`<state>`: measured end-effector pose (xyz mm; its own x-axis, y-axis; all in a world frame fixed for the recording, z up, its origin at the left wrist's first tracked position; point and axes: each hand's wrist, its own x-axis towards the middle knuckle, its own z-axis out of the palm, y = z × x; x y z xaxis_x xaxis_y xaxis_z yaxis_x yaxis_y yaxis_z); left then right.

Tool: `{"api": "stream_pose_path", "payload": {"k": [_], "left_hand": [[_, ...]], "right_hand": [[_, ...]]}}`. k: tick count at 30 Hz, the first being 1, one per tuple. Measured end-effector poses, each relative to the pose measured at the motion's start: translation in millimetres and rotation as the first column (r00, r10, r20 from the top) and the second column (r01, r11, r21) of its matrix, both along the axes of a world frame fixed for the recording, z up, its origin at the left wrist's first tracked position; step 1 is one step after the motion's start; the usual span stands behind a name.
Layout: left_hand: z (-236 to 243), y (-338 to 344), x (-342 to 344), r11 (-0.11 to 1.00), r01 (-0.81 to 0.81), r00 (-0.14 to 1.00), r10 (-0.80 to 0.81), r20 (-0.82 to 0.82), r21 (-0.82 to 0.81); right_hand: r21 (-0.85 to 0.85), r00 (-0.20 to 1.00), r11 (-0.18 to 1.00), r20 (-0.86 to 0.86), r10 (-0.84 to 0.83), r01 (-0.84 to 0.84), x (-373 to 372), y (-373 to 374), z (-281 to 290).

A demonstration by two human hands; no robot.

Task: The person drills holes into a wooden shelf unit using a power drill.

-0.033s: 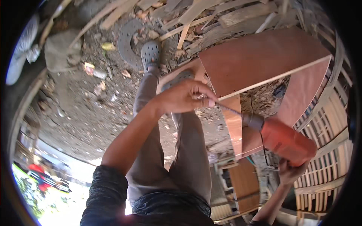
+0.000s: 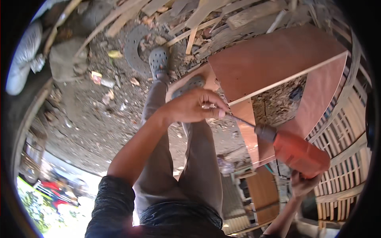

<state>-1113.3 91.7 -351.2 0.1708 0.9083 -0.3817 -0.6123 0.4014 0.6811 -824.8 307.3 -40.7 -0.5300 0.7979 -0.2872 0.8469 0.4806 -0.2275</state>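
Observation:
My right hand grips the handle of a red power drill with a dark chuck, held at the right. A long thin drill bit points from the chuck up and left. My left hand is closed in a pinch at the bit's tip, beside the near left corner of a wooden box frame. Whatever is between those fingertips is too small to make out. The frame has a reddish-brown plywood panel on top, a pale edge strip and a plywood side at the right.
Loose boards and sticks lie along the far side. A grey ring-shaped piece rests on the littered dirt ground near my shoes. Slatted wood stands at the right, and a brown board lower down.
The drill has shifted slightly left and down, and the bit is sharper in view. My left hand keeps its pinch at the tip, slightly lower in the picture.

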Motion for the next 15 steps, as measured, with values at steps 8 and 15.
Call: {"api": "stream_pose_path", "payload": {"k": [8,15], "left_hand": [[35,25,7,0.932,0.332,0.895,-0.264,-0.359,0.144],[35,6,20,0.958,0.244,0.968,-0.229,0.108,-0.154]], "right_hand": [[-0.046,0.988,0.989,0.077,-0.137,0.141,43,-33,25],[-0.069,0.923,0.920,0.027,-0.385,0.386,74,-84,12]]}}
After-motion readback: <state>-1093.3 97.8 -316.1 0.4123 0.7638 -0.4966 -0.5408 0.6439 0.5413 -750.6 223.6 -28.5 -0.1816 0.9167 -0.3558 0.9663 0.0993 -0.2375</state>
